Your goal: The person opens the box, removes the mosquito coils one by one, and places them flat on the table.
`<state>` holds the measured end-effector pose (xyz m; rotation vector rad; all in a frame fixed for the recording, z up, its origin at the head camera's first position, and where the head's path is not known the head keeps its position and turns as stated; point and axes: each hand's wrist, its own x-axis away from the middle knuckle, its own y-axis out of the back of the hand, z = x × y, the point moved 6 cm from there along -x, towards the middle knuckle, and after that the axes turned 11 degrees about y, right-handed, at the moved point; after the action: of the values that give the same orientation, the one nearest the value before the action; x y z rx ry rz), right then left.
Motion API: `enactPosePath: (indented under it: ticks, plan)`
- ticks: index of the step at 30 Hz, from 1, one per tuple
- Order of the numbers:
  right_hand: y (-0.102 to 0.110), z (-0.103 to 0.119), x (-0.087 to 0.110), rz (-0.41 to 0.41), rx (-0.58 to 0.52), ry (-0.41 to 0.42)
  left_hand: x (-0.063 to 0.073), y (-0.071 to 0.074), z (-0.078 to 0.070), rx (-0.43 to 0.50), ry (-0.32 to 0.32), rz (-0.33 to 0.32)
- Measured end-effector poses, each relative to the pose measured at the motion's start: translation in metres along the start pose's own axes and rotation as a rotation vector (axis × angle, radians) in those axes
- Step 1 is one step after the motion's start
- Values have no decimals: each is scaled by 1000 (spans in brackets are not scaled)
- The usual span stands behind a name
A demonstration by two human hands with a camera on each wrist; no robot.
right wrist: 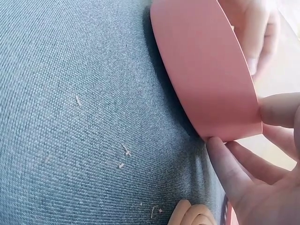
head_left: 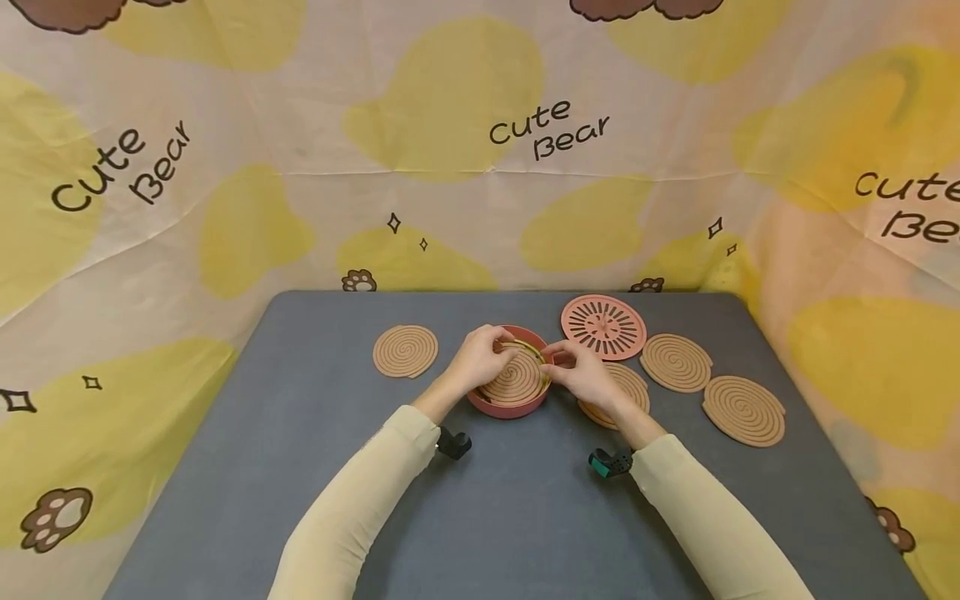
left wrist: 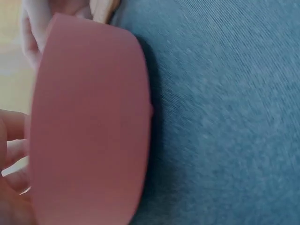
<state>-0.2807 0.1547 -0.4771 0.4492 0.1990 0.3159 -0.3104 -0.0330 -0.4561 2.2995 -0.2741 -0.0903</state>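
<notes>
A round pink mosquito coil holder [head_left: 507, 412] stands on the table, with a tan mosquito coil [head_left: 512, 379] lying in its opening. A yellow-green curved strip [head_left: 534, 347] shows along the coil's far right edge. My left hand [head_left: 480, 358] reaches over the holder's left side, its thumb and fingers pinching at the coil's far edge; in the left wrist view the holder's wall hides the fingertips. On the right side, my right hand [head_left: 583, 375] grips the holder's rim, with fingertips against the outer wall [right wrist: 206, 70] in the right wrist view.
A pink slotted lid [head_left: 603, 327] lies behind the right hand. One coil [head_left: 613, 392] lies partly under that hand, and two more coils [head_left: 677, 363] lie farther right. Another coil [head_left: 406, 351] is at the left. Small tan crumbs [right wrist: 125, 151] dot the cloth.
</notes>
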Motion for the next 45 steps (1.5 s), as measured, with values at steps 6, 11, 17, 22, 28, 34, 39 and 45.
enactPosePath:
  ticks: [6,11,17,22,28,34,39,45]
  plan:
    - [-1,-1,0,10,1,5,-3,-8,4,-35,39,10]
    - [-3,0,1,14,-6,11,-3,-11,4,-83,48,1]
    - [-3,0,1,16,3,23,-2,-14,5,-131,92,25]
    - [-3,-1,1,18,14,26,-3,-14,5,-145,108,39]
    - [-3,-1,1,16,4,27,-4,-14,7,-105,106,49]
    - [-2,-2,0,7,-14,-3,-5,-11,6,-51,83,28]
    - [0,-1,1,1,-22,2,-5,-6,5,-20,90,22]
    - [1,0,1,1,-22,3,-5,-2,2,14,89,39]
